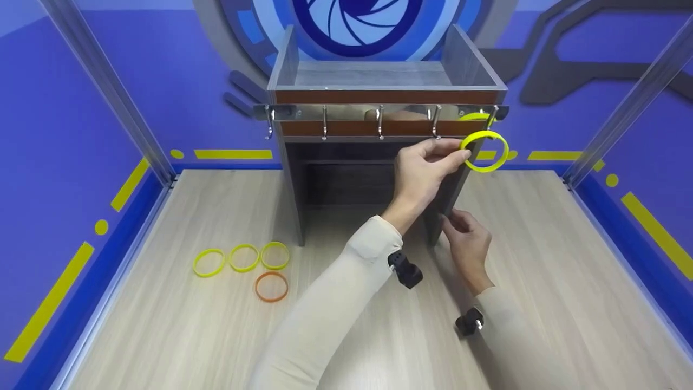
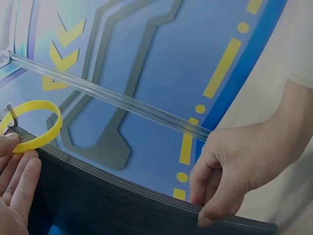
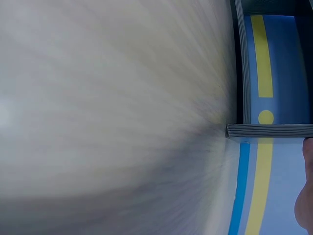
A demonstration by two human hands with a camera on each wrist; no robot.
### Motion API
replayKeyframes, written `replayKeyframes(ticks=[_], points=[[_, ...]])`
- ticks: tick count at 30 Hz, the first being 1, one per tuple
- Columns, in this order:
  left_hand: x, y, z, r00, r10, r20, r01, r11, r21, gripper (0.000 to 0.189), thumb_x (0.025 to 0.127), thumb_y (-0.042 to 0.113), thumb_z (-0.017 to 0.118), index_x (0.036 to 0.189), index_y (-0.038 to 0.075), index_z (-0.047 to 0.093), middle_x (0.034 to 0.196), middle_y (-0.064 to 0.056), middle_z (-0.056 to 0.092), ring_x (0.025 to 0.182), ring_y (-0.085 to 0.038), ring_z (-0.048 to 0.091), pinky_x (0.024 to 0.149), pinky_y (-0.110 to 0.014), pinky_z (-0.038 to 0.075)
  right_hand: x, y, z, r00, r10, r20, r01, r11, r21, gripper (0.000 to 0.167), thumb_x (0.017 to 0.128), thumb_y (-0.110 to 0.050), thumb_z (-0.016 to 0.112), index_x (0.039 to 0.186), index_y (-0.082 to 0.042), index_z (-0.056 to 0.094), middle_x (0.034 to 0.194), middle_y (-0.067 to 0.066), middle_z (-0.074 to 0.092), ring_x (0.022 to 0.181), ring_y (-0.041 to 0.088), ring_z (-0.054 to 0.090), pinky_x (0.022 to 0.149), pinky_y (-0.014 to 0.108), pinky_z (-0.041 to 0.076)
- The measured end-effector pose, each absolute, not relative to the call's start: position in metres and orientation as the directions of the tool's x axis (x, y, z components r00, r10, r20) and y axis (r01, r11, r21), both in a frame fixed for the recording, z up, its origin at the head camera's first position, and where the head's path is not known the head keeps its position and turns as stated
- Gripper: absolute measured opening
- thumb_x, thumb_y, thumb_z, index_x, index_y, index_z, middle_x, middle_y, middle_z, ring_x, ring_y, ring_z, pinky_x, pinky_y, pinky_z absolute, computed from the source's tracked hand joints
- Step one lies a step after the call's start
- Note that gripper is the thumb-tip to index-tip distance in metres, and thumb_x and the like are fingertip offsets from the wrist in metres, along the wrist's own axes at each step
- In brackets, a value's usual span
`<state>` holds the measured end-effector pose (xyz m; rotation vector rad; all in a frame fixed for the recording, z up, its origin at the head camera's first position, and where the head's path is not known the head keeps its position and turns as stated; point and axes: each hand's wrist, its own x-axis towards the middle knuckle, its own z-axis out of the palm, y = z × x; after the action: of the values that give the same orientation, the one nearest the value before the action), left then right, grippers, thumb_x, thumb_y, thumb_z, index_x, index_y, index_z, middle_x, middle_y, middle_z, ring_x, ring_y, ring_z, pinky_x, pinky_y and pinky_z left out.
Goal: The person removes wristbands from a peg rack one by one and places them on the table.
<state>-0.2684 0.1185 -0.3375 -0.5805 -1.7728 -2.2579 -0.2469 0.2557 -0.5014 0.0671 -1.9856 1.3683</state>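
Observation:
My left hand pinches a yellow wristband between thumb and fingers, by the rightmost hook of a metal hook rail. The left wrist view shows the hook within the outline of the yellow wristband; whether it bears the band, I cannot tell. Lower down, my right hand grips the front edge of the grey wooden shelf's right side panel. In the left wrist view the right hand has its thumb on the panel's near face. Only part of the right hand shows in the right wrist view.
Three yellow wristbands and an orange wristband lie on the wooden tabletop, left of the shelf. Several other hooks along the rail carry nothing. Blue patterned walls with metal corner posts enclose the table.

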Motion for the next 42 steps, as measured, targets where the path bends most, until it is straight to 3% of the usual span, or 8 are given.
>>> replayKeyframes(ticks=[7,12,24,36,42], points=[[-0.264,0.120,-0.334,-0.907,0.083,0.412,0.359,-0.357,0.862,0.023,0.087,-0.005,0.085,0.108,-0.007,0.078,0.095,-0.005,0.079,0.084,-0.011,0.077,0.080,-0.031,0.067,-0.254,0.261,-0.512,-0.742,0.342,0.576,-0.418,0.436,-0.797,0.014,0.089,0.012,0.078,0.103,0.012,0.076,0.093,0.025,0.077,0.080,-0.007,0.067,0.074,0.007,0.055],[-0.261,0.118,-0.333,-0.911,0.084,0.403,0.341,-0.394,0.854,0.022,0.087,-0.006,0.085,0.108,-0.008,0.078,0.094,-0.007,0.079,0.083,-0.014,0.077,0.079,-0.033,0.068,-0.267,0.272,-0.530,-0.776,0.352,0.524,-0.371,0.417,-0.830,0.016,0.092,0.005,0.080,0.107,0.006,0.078,0.100,0.020,0.078,0.084,-0.006,0.069,0.076,0.009,0.057],[-0.245,0.099,-0.339,-0.909,0.073,0.411,0.353,-0.392,0.850,0.021,0.088,-0.005,0.084,0.109,-0.008,0.078,0.096,-0.007,0.079,0.083,-0.021,0.078,0.080,-0.037,0.068,-0.264,0.274,-0.531,-0.802,0.333,0.496,-0.348,0.414,-0.841,0.016,0.095,-0.006,0.081,0.110,-0.003,0.080,0.102,0.007,0.080,0.090,0.002,0.073,0.080,0.013,0.059],[-0.239,0.072,-0.365,-0.926,0.041,0.376,0.334,-0.381,0.862,0.021,0.088,-0.005,0.085,0.107,-0.009,0.077,0.096,-0.012,0.079,0.083,-0.021,0.078,0.080,-0.040,0.068,-0.265,0.272,-0.529,-0.791,0.347,0.503,-0.337,0.439,-0.833,0.017,0.094,-0.006,0.082,0.110,-0.002,0.080,0.102,0.010,0.080,0.087,-0.003,0.071,0.078,0.010,0.057],[-0.236,0.055,-0.383,-0.936,0.010,0.352,0.325,-0.361,0.874,0.021,0.087,-0.004,0.085,0.106,-0.010,0.077,0.096,-0.015,0.079,0.081,-0.022,0.078,0.079,-0.041,0.068,-0.262,0.273,-0.529,-0.811,0.353,0.467,-0.329,0.384,-0.863,0.017,0.094,-0.006,0.082,0.111,-0.002,0.080,0.103,0.012,0.080,0.088,0.001,0.072,0.079,0.012,0.059]])
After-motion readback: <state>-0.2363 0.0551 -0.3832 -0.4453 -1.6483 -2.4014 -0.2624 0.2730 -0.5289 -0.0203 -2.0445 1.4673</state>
